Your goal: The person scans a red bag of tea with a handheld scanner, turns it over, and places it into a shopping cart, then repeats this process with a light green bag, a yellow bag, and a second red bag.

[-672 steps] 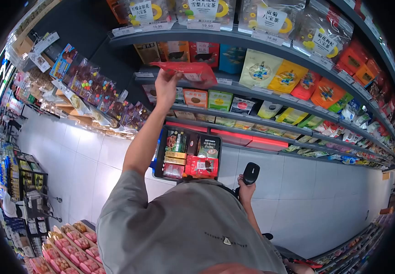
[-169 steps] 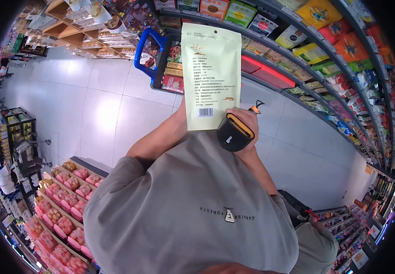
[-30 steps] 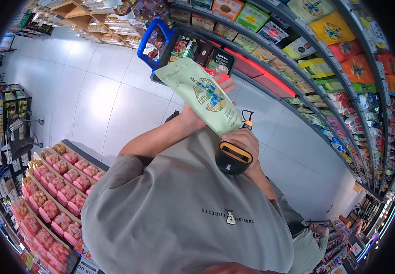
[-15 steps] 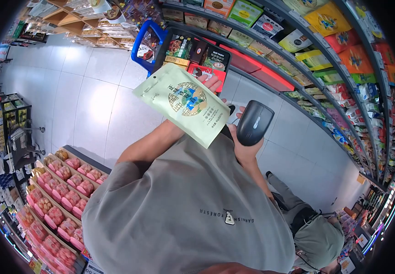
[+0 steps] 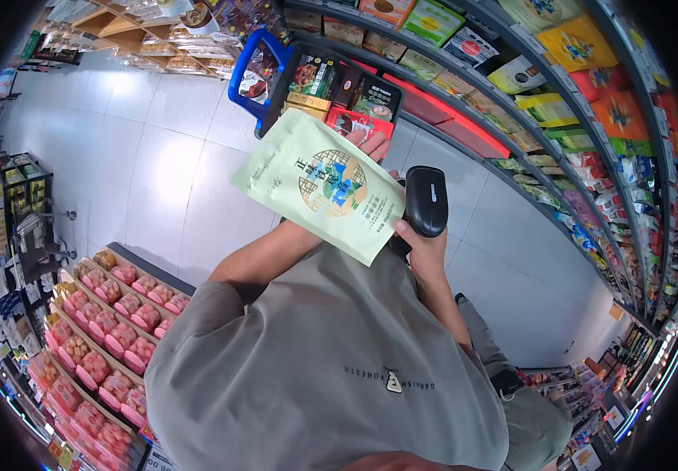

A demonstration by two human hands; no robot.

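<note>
A pale green pouch [image 5: 323, 184] with a round printed picture lies face up over my left hand [image 5: 372, 144], whose fingers show past its upper right edge; the palm is hidden beneath it. My right hand [image 5: 425, 250] is closed round a black handheld scanner [image 5: 427, 206], held upright just right of the pouch. The thumb of that hand is at the pouch's lower right corner. Beyond the pouch stands a dark cart [image 5: 276, 98] with a blue handle [image 5: 238, 78], holding several boxes and packs, among them a red one [image 5: 355, 124].
Shelves of bagged goods [image 5: 574, 110] curve along the right. At the lower left is a stand of pink packs [image 5: 107, 322]. Another person's leg and clothing [image 5: 531, 416] show at the lower right, behind my right arm. Wooden shelving [image 5: 119, 27] stands at the upper left.
My right hand has turned the scanner more upright and brought it closer to the pouch. The pouch has shifted slightly right and down. The other person is now more hidden behind me.
</note>
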